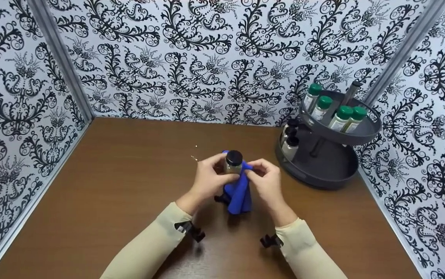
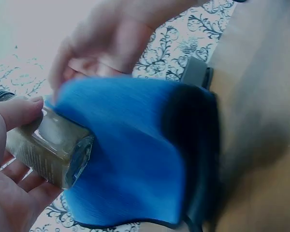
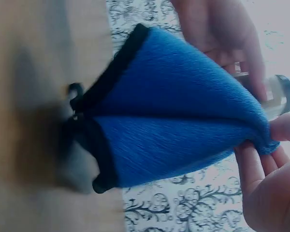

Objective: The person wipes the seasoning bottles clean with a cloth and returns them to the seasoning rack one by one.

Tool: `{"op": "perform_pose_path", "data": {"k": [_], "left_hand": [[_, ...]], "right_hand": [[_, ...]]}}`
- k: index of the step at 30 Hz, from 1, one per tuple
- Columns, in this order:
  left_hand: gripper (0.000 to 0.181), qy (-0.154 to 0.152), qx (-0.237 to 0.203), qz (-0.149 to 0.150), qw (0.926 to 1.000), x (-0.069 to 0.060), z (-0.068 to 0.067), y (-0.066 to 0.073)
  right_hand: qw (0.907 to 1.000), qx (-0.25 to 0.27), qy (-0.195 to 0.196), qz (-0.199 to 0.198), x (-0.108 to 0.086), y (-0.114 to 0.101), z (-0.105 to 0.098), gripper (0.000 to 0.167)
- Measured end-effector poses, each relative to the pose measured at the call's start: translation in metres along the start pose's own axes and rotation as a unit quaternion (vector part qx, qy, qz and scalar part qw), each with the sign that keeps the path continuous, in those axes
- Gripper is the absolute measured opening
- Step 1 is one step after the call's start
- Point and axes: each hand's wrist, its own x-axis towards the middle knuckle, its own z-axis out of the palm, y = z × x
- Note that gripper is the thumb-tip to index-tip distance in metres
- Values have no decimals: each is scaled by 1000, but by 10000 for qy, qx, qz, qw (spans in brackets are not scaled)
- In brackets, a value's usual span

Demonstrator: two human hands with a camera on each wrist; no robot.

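Observation:
My left hand (image 1: 208, 176) grips a spice jar (image 1: 233, 162) with a black cap, above the middle of the table. In the left wrist view the jar (image 2: 50, 140) looks square-sided and clear, with brownish contents, its base toward the blue cloth (image 2: 130, 150). Fingers and thumb wrap its sides. My right hand (image 1: 265, 180) pinches the upper end of that cloth (image 1: 239, 193) close beside the jar. The cloth hangs down in folds, and its dark edging shows in the right wrist view, where the right hand (image 3: 275, 188) holds the gathered tip.
A dark two-tier rack (image 1: 323, 182) stands at the back right. Green-capped jars (image 1: 340, 118) sit on its upper tier, black-capped jars (image 1: 290, 147) on the lower. A few pale crumbs (image 1: 194, 157) lie on the brown table (image 1: 137, 162). Patterned walls (image 1: 207, 77) enclose the table.

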Motion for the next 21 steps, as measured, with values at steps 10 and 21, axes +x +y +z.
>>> {"op": "perform_pose_path", "data": {"k": [10, 21], "left_hand": [[51, -312, 388, -153, 9986, -7, 10, -7], [48, -8, 180, -99, 9998, -5, 6, -3]], "right_hand": [[9924, 771, 218, -930, -3, -26, -10, 20], [9993, 141, 70, -336, 1, 5, -2, 15]]}}
